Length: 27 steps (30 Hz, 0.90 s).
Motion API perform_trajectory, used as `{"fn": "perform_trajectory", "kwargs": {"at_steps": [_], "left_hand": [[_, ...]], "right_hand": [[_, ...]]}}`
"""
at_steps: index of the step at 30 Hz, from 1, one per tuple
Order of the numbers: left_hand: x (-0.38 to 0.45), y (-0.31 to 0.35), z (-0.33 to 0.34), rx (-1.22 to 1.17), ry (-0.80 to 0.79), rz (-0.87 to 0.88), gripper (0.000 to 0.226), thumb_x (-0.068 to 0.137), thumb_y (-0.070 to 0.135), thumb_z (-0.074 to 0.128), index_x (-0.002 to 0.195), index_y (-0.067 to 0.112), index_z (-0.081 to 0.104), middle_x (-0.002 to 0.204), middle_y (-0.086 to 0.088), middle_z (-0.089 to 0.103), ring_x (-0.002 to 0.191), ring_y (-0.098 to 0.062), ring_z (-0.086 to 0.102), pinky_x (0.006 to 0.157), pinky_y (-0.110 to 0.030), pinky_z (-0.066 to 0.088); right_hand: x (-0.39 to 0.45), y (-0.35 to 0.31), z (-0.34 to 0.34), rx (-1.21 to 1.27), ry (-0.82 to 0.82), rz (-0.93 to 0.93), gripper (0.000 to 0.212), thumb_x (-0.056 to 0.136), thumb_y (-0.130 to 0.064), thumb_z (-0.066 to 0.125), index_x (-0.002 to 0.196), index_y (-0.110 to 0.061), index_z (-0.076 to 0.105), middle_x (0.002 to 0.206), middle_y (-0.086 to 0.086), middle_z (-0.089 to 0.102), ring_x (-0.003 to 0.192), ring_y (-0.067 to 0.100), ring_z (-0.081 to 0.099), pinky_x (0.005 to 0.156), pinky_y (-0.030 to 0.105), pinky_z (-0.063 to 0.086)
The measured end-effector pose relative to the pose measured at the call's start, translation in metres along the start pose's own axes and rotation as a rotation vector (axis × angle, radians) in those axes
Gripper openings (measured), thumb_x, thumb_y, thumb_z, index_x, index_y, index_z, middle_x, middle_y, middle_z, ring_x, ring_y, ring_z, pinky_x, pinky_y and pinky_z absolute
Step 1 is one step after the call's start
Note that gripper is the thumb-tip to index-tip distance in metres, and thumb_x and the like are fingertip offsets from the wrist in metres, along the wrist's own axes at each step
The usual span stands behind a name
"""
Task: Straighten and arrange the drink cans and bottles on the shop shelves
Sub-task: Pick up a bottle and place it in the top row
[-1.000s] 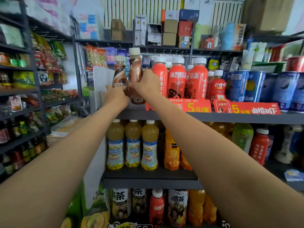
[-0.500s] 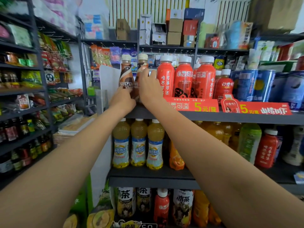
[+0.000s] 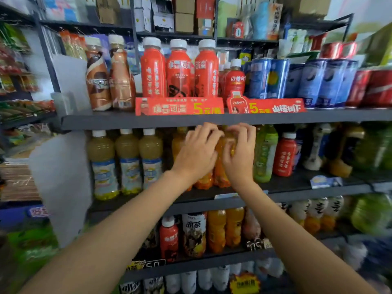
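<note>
Reaching under the top shelf edge, I had both hands on the orange drink bottles (image 3: pixel 220 172) standing upright on the middle shelf (image 3: pixel 297 187). My left hand (image 3: pixel 196 153) curled round one from 9 o'clock, my right hand (image 3: pixel 239 153) gripped its neighbour from 3 o'clock, both equally near.

A small grocery or convenience shop, with dark grey metal shelves (image 3: pixel 191 120) packed in rows of drinks for sale. Tall red plastic bottles with white caps (image 3: pixel 179 70) stand behind red card price strips marked "5" (image 3: pixel 180 106), beside blue drink cans (image 3: pixel 269 78). Stacked cardboard boxes (image 3: pixel 184 16) on top look like stock, though blurred.
</note>
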<state>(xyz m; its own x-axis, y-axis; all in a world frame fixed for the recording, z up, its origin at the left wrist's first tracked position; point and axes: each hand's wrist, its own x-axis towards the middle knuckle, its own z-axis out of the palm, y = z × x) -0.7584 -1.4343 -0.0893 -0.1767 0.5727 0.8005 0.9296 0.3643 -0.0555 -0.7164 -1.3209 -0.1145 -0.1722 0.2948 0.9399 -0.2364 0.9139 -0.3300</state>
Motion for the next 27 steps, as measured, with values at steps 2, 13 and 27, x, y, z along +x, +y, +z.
{"fn": "perform_trajectory", "kwargs": {"at_steps": [2,13,27], "left_hand": [[0.001,0.021,0.030,0.026,-0.115,0.063,0.041,0.074,0.014,0.043,0.112,0.007,0.056,0.114,-0.011,0.054,0.103,-0.028,0.051,0.082,-0.040,0.046],[0.065,0.109,0.161,-0.031,-0.406,-0.280,0.069,0.091,0.019,0.050,0.148,0.019,0.012,0.147,-0.008,0.025,0.132,-0.027,0.033,0.110,-0.041,0.030],[0.087,0.150,0.205,-0.126,-0.355,-0.495,0.068,0.090,0.015,0.054,0.145,0.012,0.015,0.145,-0.010,0.024,0.128,-0.027,0.040,0.101,-0.034,0.040]], "right_hand": [[-0.013,0.033,-0.022,-0.059,0.003,0.101,0.031,0.076,-0.006,0.039,0.103,0.001,0.053,0.107,0.019,0.048,0.100,0.025,0.048,0.084,0.039,0.045],[0.022,0.205,-0.102,-0.367,-0.438,0.604,0.083,0.086,-0.009,0.056,0.149,-0.029,0.007,0.143,0.025,0.024,0.126,0.045,0.032,0.100,0.051,0.035],[0.035,0.267,-0.099,-0.193,-0.496,0.457,0.068,0.081,-0.008,0.063,0.139,-0.009,0.027,0.139,0.021,0.034,0.122,0.041,0.040,0.097,0.050,0.040]]}}
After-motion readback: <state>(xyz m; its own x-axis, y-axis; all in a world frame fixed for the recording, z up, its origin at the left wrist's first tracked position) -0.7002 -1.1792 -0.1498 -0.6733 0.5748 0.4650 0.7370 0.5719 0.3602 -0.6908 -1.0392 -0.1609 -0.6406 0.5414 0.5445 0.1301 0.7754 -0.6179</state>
